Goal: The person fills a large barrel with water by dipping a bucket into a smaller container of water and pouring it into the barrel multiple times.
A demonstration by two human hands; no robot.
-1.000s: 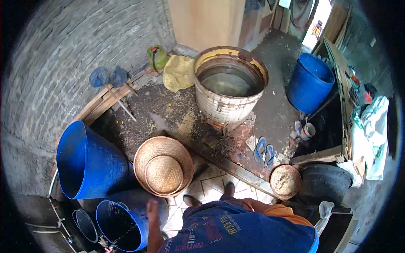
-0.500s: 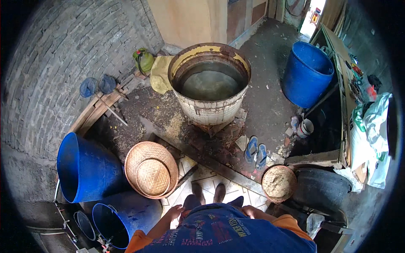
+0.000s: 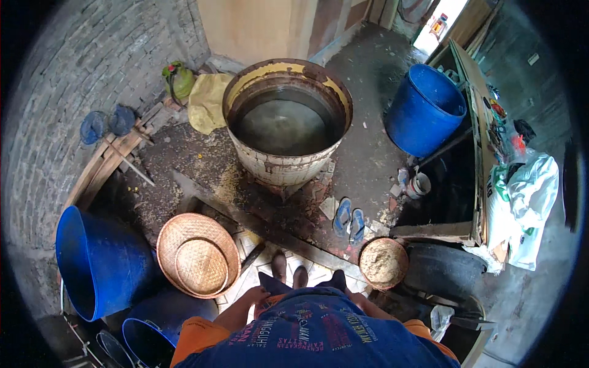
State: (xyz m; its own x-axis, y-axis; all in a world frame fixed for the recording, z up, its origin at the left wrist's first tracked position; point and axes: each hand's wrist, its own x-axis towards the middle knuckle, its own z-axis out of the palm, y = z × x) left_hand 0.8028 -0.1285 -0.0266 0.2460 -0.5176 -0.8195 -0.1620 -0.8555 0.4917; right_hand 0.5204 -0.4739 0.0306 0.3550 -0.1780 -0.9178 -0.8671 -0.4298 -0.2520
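My left hand [image 3: 256, 294] hangs low beside my thigh, at the hem of my blue shirt. My right hand [image 3: 354, 298] hangs on the other side, largely covered by the shirt. The fingers of both are too small and hidden to read, and no held object shows. Nearest the left hand is a round woven tray [image 3: 228, 238] with a smaller woven basket [image 3: 201, 267] lying in it. Close to the right hand stands a basket of pale, crumbly material [image 3: 384, 262]. Ahead is a large rusty drum [image 3: 279, 164] holding cloudy liquid [image 3: 282, 126].
Blue barrels [image 3: 92, 264] stand at the left, another blue barrel [image 3: 423, 113] at the far right. A wooden beam [image 3: 264, 226] crosses the floor before my feet. Blue flip-flops [image 3: 350, 221] lie beyond it. Two long-handled strainers [image 3: 107, 126] lean at the left wall. Black tub [image 3: 445, 270] at right.
My view has turned slightly right, so the drum, trays and barrels sit farther left in the picture. Both hands still hang at my sides.
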